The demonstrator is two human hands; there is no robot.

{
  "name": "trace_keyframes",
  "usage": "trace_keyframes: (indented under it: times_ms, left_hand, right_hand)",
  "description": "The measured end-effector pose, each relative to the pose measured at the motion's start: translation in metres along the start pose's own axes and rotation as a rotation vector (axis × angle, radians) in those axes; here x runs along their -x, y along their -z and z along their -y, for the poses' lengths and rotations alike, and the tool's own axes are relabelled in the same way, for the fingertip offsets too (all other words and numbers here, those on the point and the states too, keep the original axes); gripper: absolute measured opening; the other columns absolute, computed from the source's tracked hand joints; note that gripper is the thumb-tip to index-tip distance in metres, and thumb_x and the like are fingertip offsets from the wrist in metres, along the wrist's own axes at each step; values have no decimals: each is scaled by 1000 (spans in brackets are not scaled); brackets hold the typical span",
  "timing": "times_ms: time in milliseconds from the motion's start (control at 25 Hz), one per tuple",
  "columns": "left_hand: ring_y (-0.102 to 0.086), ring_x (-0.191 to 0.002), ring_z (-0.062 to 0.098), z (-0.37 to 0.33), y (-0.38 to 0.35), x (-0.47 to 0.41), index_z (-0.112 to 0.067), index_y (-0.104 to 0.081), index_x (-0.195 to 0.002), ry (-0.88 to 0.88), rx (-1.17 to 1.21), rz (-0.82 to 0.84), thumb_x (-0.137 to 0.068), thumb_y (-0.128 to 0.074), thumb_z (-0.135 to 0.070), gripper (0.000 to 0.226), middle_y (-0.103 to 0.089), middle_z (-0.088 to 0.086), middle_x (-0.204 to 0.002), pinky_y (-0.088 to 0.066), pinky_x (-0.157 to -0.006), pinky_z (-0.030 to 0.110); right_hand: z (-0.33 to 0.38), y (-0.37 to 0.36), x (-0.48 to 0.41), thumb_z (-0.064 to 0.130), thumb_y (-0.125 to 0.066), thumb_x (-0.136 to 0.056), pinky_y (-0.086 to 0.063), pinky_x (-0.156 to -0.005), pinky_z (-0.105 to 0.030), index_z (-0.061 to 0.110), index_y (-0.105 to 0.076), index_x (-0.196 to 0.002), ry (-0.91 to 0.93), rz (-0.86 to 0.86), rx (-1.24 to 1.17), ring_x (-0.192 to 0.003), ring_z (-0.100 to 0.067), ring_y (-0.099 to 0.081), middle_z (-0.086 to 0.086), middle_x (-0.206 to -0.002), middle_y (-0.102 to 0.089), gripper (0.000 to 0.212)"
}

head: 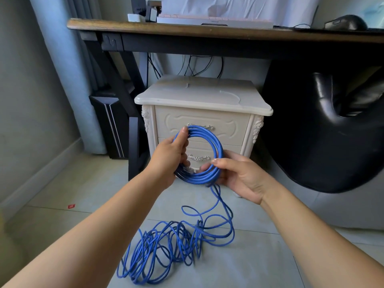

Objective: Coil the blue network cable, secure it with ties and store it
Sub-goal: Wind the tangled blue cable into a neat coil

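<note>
Blue cable (199,178), part coiled, gripped on its left side by curled left hand (172,152), pinched lower right by right hand (239,175), held before nightstand (203,96); rest trailing down into loose heap on floor (259,256).

Soft daylight, deep shadow under the desk (207,32), wide-angle bending at edges, slightly soft focus.

blue cable (209,142), cream cabinet (202,121), brown desktop (207,31), black mouse (346,22)
</note>
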State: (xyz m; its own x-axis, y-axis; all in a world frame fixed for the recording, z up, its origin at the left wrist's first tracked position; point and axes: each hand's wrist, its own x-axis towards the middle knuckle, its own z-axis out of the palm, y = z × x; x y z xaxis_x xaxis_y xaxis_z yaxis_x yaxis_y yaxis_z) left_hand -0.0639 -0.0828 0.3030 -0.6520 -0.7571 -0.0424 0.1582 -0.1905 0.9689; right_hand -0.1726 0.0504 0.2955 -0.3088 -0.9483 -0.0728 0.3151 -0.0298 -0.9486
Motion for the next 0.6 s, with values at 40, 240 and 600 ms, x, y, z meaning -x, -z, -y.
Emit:
trace_keyframes:
  times_ms: [40, 240, 600]
  left_hand:
    - [-32, -41, 8, 2, 1, 0, -15, -49, -77, 33, 70, 7, -99, -52, -40, 34, -34, -10, -50, -37, -48, 23]
    - [-53, -57, 15, 2, 10, 6, -9, -59, -90, 214, 220, 358, -89, -61, -33, 24, -47, 1, -63, -56, -76, 34]
    - [-62, -74, 23, -20, 22, 8, -5, -66, -107, 431, 246, 650, -72, -52, -78, 82, -60, 8, -85, -52, -90, 53]
  right_hand:
    - [-1, -3, -3, 8, -61, -87, -56, -78, -41, 5, -58, -97, 49, -34, -75, -73, -26, -69, -12, -74, -67, 10]
    - [6, -3, -9, 18, -46, -100, -54, -59, -32, 9, -59, -101, 193, -194, -126, -45, -9, -32, 2, -59, -31, 15]
    - [17, 3, -3, 15, -49, -100, -35, -44, -21, 8, -59, -107, 172, -138, 246, -41, -5, -23, 9, -54, -29, 14]
